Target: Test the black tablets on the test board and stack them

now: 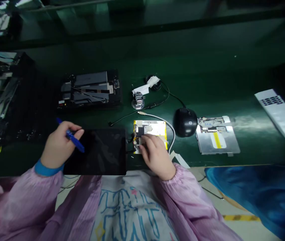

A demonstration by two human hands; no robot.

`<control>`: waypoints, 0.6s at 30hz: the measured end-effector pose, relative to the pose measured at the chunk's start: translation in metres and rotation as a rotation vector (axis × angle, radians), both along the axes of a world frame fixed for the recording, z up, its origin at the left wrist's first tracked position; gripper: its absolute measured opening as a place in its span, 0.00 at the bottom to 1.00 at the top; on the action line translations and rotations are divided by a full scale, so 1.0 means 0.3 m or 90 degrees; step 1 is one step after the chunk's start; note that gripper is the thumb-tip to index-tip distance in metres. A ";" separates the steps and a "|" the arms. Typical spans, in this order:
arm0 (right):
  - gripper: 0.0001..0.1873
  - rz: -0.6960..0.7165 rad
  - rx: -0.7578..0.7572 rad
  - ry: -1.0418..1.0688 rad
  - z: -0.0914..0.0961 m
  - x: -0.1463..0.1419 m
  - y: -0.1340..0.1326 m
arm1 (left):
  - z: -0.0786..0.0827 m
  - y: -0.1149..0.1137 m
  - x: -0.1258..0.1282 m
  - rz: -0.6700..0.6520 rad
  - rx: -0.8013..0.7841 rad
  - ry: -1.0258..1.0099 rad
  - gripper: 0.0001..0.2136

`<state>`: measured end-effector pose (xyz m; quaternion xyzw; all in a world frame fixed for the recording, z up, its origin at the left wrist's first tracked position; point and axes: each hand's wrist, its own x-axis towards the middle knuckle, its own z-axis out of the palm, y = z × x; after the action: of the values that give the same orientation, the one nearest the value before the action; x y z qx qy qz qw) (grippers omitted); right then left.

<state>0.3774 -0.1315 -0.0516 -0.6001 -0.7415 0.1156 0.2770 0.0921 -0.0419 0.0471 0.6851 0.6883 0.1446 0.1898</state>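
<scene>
Your left hand (57,145) grips a blue pen (73,138) over the black screen (99,152) at the table's (207,67) near edge | your right hand (155,154), fingers curled, presses the yellow board (155,129) beside it.

Dim overall. Light falls from above, close to the wearer. The pink sleeves (195,201) are the brightest areas, along with the left hand (57,147) and right hand (156,154), which are evenly lit with little shadow beneath.

The green desk (207,67) darkens fast toward the far side. The top band is nearly black, with faint streaky reflections.

There is a soft glare patch on the metal plate (217,135) and a small highlight on the black mouse (185,122). The tablet screen (102,150) shows a weak, smudgy sheen.

Corners vignetted, the right ones heavily. Wide-angle bend at the edges; the white keypad unit (280,113) and the left margin are smeared. The blue pen (74,138) is slightly soft. Grain throughout.
</scene>
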 end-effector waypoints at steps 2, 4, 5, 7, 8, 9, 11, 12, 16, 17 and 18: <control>0.18 -0.046 0.019 0.005 0.000 0.003 0.026 | -0.021 -0.021 -0.098 0.033 0.016 0.096 0.11; 0.19 -0.072 0.022 -0.014 -0.009 0.000 0.050 | -0.048 -0.045 -0.159 0.041 0.024 0.124 0.11; 0.20 -0.080 0.018 -0.026 -0.015 -0.003 0.059 | -0.060 -0.056 -0.177 0.042 0.023 0.116 0.11; 0.22 -0.095 0.015 -0.033 -0.029 -0.010 0.069 | -0.075 -0.072 -0.196 0.046 0.018 0.080 0.11; 0.23 -0.103 0.022 -0.025 -0.036 -0.013 0.069 | -0.080 -0.077 -0.201 0.051 0.016 0.060 0.12; 0.25 -0.110 0.033 -0.011 -0.043 -0.015 0.069 | -0.083 -0.079 -0.206 0.055 0.015 0.041 0.12; 0.26 -0.117 0.049 0.016 -0.054 -0.016 0.065 | -0.087 -0.078 -0.216 0.062 0.021 0.007 0.12; 0.26 -0.118 0.054 0.020 -0.058 -0.016 0.064 | -0.090 -0.077 -0.223 0.065 0.025 -0.007 0.12; 0.26 -0.127 0.071 0.004 -0.061 -0.019 0.064 | -0.096 -0.070 -0.250 0.081 0.013 -0.053 0.12; 0.26 -0.131 0.072 0.004 -0.061 -0.021 0.065 | -0.093 -0.069 -0.255 0.088 0.004 -0.067 0.12; 0.26 -0.136 0.070 0.005 -0.060 -0.024 0.065 | -0.089 -0.068 -0.259 0.093 -0.006 -0.084 0.13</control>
<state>0.3703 -0.1121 -0.0697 -0.6593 -0.6774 0.0468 0.3228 0.0145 -0.0624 0.0203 0.6209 0.7231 0.1998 0.2271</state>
